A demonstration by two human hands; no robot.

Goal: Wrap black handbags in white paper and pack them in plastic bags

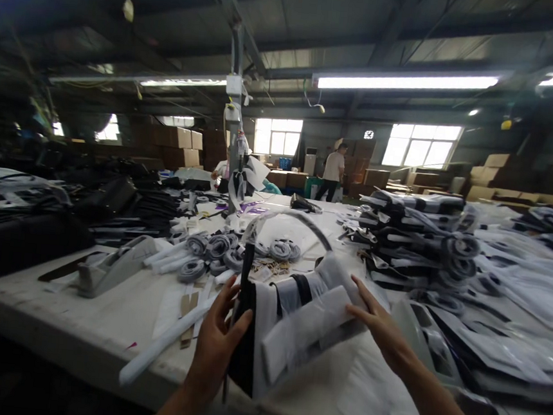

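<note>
Over the near part of the table I hold a black handbag [245, 340] partly covered in white packing wrap, tilted, with an arched handle [299, 217] standing up from it. My left hand [221, 332] grips its black left side, thumb and fingers on either side of the edge. On the right, my right hand [377, 316] pinches the end of a thick white padded piece [304, 329] that lies across the bag's front. A dark strap [301, 289] crosses the white wrapping near the top. Motion blur softens the details.
A grey tape dispenser [111, 270] stands left on the white table [115, 329]. Rolled grey strips [217, 246] and a white tube [157, 352] lie nearby. Stacked wrapped pieces [409, 238] rise at right, beside another dispenser [432, 340]. A person [332, 170] stands far back.
</note>
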